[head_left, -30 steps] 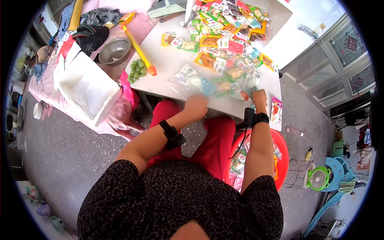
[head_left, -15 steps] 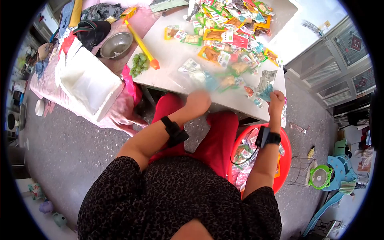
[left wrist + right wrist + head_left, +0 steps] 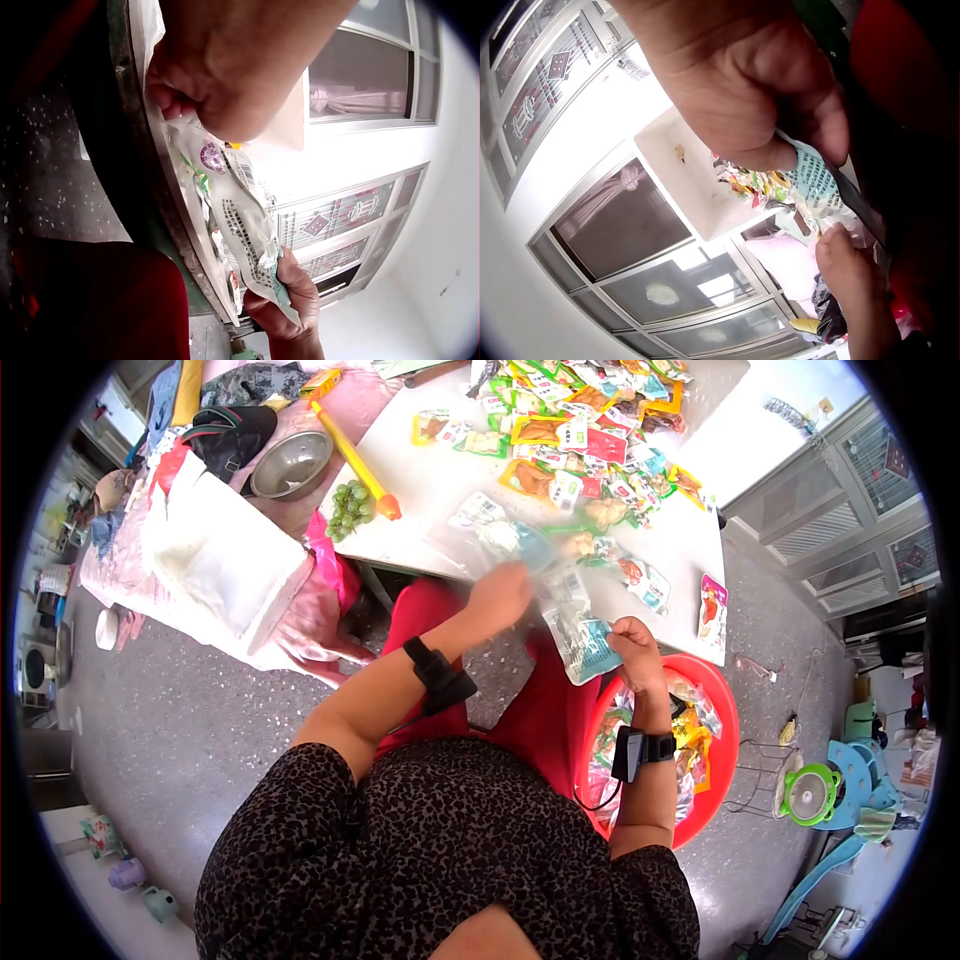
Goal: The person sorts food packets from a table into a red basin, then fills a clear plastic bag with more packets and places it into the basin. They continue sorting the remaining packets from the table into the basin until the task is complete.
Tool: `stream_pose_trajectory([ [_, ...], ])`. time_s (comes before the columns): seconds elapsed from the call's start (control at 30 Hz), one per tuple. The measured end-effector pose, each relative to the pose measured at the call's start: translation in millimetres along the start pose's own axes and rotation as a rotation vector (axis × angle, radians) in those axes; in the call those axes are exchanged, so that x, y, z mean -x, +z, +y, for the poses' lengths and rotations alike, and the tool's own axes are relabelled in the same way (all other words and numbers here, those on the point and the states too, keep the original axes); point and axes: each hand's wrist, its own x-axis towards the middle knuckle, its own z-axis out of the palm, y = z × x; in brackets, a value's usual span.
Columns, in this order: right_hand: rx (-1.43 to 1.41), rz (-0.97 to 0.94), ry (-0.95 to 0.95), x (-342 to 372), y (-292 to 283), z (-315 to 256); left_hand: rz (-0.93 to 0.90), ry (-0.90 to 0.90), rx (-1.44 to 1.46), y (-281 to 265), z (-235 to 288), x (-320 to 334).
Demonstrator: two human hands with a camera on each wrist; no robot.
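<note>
A printed plastic pouch (image 3: 580,640), clear with a teal end, slants over the table's front edge. My right hand (image 3: 640,650) pinches its teal end between thumb and fingers. In the left wrist view the pouch (image 3: 244,217) stretches from the right hand (image 3: 289,296) up to my left hand (image 3: 225,67), whose curled fingers grip at its other end. Seen from the head, the left hand (image 3: 500,595) is slightly blurred. Just beyond it on the table lie clear plastic bags (image 3: 490,525) with teal print.
Colourful food packets (image 3: 560,430) are heaped at the back of the white table (image 3: 420,510). Green grapes (image 3: 349,510) and a yellow stick (image 3: 355,460) lie left. A red tub (image 3: 725,760) of packets stands by my right leg; a pink packet (image 3: 712,610) sits at the right edge.
My right hand moved right and lifted a pouch off the table, then swung it back left and toward the body. The left hand rose slightly toward the table edge.
</note>
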Motion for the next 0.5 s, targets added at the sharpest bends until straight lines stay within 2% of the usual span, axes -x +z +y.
stream_pose_trajectory([
  [0.13, -0.041, -0.073, 0.106, -18, -7, 3, -0.002, 0.032, 0.011, -2, 4, 0],
  [0.3, -0.11, -0.153, 0.229, -44, -9, 9, -0.06, 0.074, -0.159, -11, 23, 2],
  [0.43, -0.081, -0.198, 0.211, -63, 5, 8, -0.022, 0.192, -0.212, -9, 22, 4],
  [0.5, 0.04, -0.133, 0.217, -64, 25, -5, 0.016, 0.222, -0.213, -10, 21, 4],
])
